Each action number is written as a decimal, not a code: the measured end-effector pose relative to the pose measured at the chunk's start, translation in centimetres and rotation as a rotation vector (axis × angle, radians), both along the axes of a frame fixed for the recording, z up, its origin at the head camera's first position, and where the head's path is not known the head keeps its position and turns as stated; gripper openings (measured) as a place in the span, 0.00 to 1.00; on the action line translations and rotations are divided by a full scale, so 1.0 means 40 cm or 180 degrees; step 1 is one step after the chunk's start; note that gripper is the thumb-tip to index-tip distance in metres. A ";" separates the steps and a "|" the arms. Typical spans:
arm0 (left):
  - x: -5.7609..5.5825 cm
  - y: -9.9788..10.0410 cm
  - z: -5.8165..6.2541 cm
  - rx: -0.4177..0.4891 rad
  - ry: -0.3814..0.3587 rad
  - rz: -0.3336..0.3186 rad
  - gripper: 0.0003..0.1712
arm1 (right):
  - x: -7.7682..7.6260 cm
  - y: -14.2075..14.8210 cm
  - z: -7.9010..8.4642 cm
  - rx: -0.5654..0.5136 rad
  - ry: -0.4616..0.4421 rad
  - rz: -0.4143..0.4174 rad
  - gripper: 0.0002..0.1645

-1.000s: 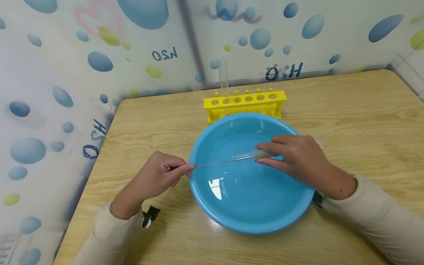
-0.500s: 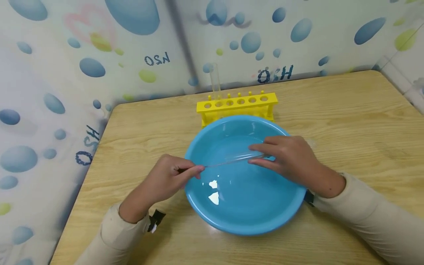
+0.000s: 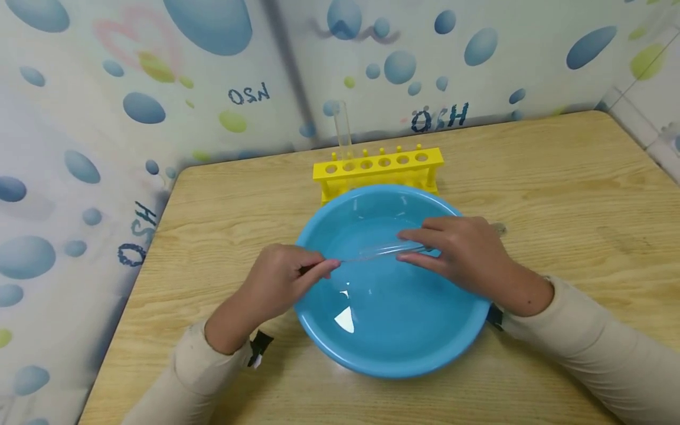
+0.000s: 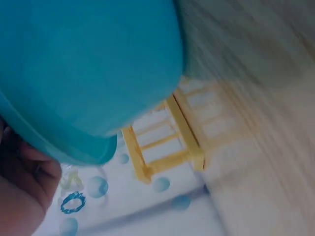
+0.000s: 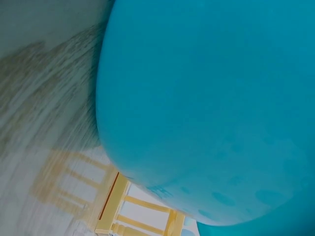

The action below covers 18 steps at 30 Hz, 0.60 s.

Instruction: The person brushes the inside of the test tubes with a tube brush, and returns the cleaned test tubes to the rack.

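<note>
Over the blue basin (image 3: 393, 372), my left hand (image 3: 278, 280) pinches the thin wire handle of a test tube brush (image 3: 353, 259) between thumb and fingers. The wire runs into a clear glass test tube (image 3: 393, 249). My right hand (image 3: 470, 251) holds that tube, with fingers and thumb on either side of it and the tube lying nearly level. Brownish bristles show past the back of the right hand, at the tube's far end. In the left wrist view only part of the left hand (image 4: 29, 184) appears beside the rim; the basin's wall hides the right hand in its own wrist view.
Behind the basin stands a yellow test tube rack (image 3: 379, 167), with another clear test tube (image 3: 343, 130) upright in it. Water with bright reflections lies in the basin. A patterned wall (image 3: 186, 59) borders the wooden table (image 3: 531, 177) at the back and left.
My left hand has moved right, toward the right hand, sliding the brush deeper into the test tube. The bristles, earlier at the right fingertips, now show beyond that hand. The head view has shifted slightly.
</note>
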<state>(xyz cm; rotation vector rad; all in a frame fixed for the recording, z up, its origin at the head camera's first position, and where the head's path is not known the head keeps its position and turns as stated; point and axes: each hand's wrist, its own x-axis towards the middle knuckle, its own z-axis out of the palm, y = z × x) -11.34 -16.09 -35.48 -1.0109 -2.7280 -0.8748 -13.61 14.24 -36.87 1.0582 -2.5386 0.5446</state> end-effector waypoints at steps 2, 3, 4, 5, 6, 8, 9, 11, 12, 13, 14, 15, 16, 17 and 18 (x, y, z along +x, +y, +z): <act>-0.005 -0.004 -0.004 -0.0163 0.0509 -0.0057 0.11 | 0.000 0.000 -0.001 -0.0030 -0.0010 0.0013 0.23; -0.008 -0.007 -0.005 -0.0218 0.0727 -0.0079 0.10 | 0.001 0.001 -0.002 -0.0056 -0.0020 0.0020 0.23; -0.008 -0.012 -0.005 -0.0255 0.0904 -0.0087 0.09 | 0.000 -0.001 -0.001 -0.0080 -0.0030 0.0026 0.24; -0.009 -0.018 -0.005 -0.0246 0.1001 -0.0095 0.09 | 0.000 -0.002 -0.001 -0.0099 -0.0038 0.0027 0.24; -0.009 -0.023 -0.004 -0.0207 0.1030 -0.0104 0.08 | 0.001 -0.003 -0.001 -0.0110 -0.0041 0.0022 0.24; -0.009 -0.032 -0.001 -0.0114 0.1038 -0.0110 0.09 | 0.001 -0.005 0.000 -0.0131 -0.0045 0.0007 0.24; -0.010 -0.036 -0.001 -0.0076 0.1070 -0.0105 0.09 | 0.001 -0.005 0.000 -0.0142 -0.0041 -0.0003 0.25; -0.011 -0.040 0.000 -0.0071 0.1209 -0.0134 0.10 | 0.001 -0.006 0.002 -0.0141 -0.0026 -0.0025 0.25; -0.012 -0.041 0.001 -0.0112 0.1306 -0.0155 0.10 | 0.001 -0.006 0.002 -0.0140 -0.0019 -0.0031 0.25; -0.013 -0.041 0.003 -0.0176 0.1436 -0.0180 0.10 | 0.001 -0.006 0.003 -0.0142 -0.0015 -0.0038 0.25; -0.015 -0.041 0.004 -0.0261 0.1580 -0.0208 0.10 | 0.001 -0.006 0.004 -0.0144 -0.0017 -0.0052 0.25; -0.015 -0.041 0.006 -0.0350 0.1716 -0.0239 0.10 | 0.001 -0.006 0.004 -0.0142 -0.0019 -0.0074 0.25; -0.016 -0.041 0.007 -0.0433 0.1847 -0.0276 0.10 | 0.001 -0.007 0.005 -0.0142 -0.0023 -0.0101 0.25; -0.016 -0.042 0.008 -0.0502 0.1961 -0.0297 0.11 | 0.001 -0.007 0.006 -0.0140 -0.0036 -0.0126 0.24; -0.016 -0.043 0.008 -0.0545 0.2031 -0.0312 0.12 | 0.000 -0.008 0.006 -0.0137 -0.0049 -0.0152 0.24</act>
